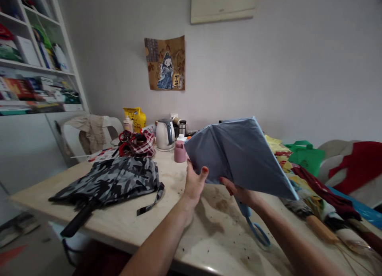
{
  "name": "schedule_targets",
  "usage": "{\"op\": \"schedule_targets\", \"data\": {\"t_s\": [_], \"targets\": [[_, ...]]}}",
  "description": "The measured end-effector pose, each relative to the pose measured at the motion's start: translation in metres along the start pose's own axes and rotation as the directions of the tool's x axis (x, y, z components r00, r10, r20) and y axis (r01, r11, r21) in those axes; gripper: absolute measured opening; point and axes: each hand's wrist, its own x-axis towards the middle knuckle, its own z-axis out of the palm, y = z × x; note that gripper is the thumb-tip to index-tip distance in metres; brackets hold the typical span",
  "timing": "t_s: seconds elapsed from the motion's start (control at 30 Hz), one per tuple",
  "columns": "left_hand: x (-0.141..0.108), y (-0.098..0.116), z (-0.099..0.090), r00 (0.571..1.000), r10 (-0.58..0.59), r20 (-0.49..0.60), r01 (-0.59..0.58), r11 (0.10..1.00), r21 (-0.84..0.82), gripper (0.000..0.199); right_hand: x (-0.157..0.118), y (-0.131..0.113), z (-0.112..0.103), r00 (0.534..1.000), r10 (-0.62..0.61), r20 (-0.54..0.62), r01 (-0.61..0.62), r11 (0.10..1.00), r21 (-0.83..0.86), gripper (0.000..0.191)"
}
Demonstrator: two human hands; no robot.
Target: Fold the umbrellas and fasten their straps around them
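A light blue umbrella (238, 156), its fabric partly spread in flat folds, is held up above the table. Its blue handle with a wrist loop (259, 233) hangs below, toward me. My right hand (243, 194) is closed at the lower edge of the fabric, around the shaft. My left hand (195, 180) is at the fabric's lower left edge, thumb raised apart from the fingers, which are partly hidden behind the fabric. To the left, a grey camouflage umbrella (122, 178) lies loosely folded, its black handle toward the near edge.
Several folded umbrellas (325, 228) lie on the right of the table (176, 232). At the back stand a white kettle (165, 134), a pink bottle (179, 151) and a yellow bag (135, 118). A green bag (306, 156) is at the back right.
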Motion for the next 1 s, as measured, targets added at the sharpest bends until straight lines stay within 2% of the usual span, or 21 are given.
{"op": "schedule_targets", "data": {"t_s": [0.07, 0.13, 0.2, 0.27, 0.4, 0.47, 0.57, 0.63, 0.67, 0.73, 0.83, 0.87, 0.93, 1.0], "targets": [[0.003, 0.001, -0.002, 0.993, -0.095, 0.063, 0.101, 0.99, -0.102, 0.096, -0.006, -0.004, 0.002, 0.996, 0.018, 0.093, -0.029, 0.993, 0.116, 0.059], [0.006, 0.002, -0.007, 0.977, -0.196, 0.086, 0.208, 0.964, -0.165, 0.092, -0.012, -0.007, 0.006, 0.968, 0.051, 0.247, -0.115, 0.961, 0.252, 0.055], [0.007, 0.002, -0.012, 0.946, -0.297, 0.129, 0.319, 0.923, -0.217, 0.087, -0.017, -0.009, 0.01, 0.91, 0.036, 0.413, -0.211, 0.897, 0.387, 0.053], [0.006, 0.002, -0.016, 0.923, -0.331, 0.197, 0.374, 0.891, -0.257, 0.083, -0.022, -0.007, 0.015, 0.849, -0.005, 0.529, -0.3, 0.82, 0.488, 0.053], [-0.001, 0.002, -0.018, 0.885, -0.383, 0.264, 0.452, 0.843, -0.292, 0.074, -0.025, -0.001, 0.028, 0.75, -0.018, 0.661, -0.477, 0.678, 0.56, 0.055], [-0.003, 0.003, -0.017, 0.867, -0.42, 0.269, 0.49, 0.818, -0.301, 0.068, -0.025, 0.001, 0.032, 0.707, -0.017, 0.707, -0.53, 0.648, 0.546, 0.055], [-0.005, 0.006, -0.015, 0.882, -0.42, 0.216, 0.471, 0.813, -0.342, 0.056, -0.024, -0.002, 0.031, 0.676, -0.008, 0.737, -0.563, 0.64, 0.523, 0.053], [-0.004, 0.008, -0.013, 0.898, -0.405, 0.172, 0.44, 0.823, -0.358, 0.047, -0.024, -0.007, 0.025, 0.691, -0.011, 0.723, -0.566, 0.613, 0.551, 0.05], [-0.003, 0.008, -0.012, 0.905, -0.398, 0.152, 0.426, 0.831, -0.359, 0.045, -0.023, -0.01, 0.022, 0.715, -0.018, 0.699, -0.551, 0.602, 0.578, 0.049], [0.0, 0.009, -0.009, 0.922, -0.377, 0.087, 0.382, 0.852, -0.359, 0.042, -0.021, -0.015, 0.015, 0.785, -0.011, 0.619, -0.485, 0.611, 0.626, 0.049], [0.006, 0.008, -0.006, 0.941, -0.334, -0.051, 0.29, 0.878, -0.382, 0.041, -0.016, -0.018, 0.011, 0.908, 0.053, 0.416, -0.336, 0.685, 0.646, 0.057], [0.008, 0.007, -0.005, 0.944, -0.317, -0.092, 0.259, 0.884, -0.39, 0.042, -0.014, -0.018, 0.012, 0.935, 0.063, 0.349, -0.289, 0.707, 0.646, 0.062], [0.009, 0.004, -0.004, 0.947, -0.289, -0.142, 0.215, 0.896, -0.389, 0.043, -0.012, -0.017, 0.016, 0.964, 0.045, 0.262, -0.209, 0.735, 0.645, 0.068], [0.007, 0.0, -0.004, 0.952, -0.266, -0.149, 0.198, 0.911, -0.361, 0.043, -0.012, -0.016, 0.022, 0.96, 0.023, 0.28, -0.197, 0.766, 0.612, 0.06]]}}
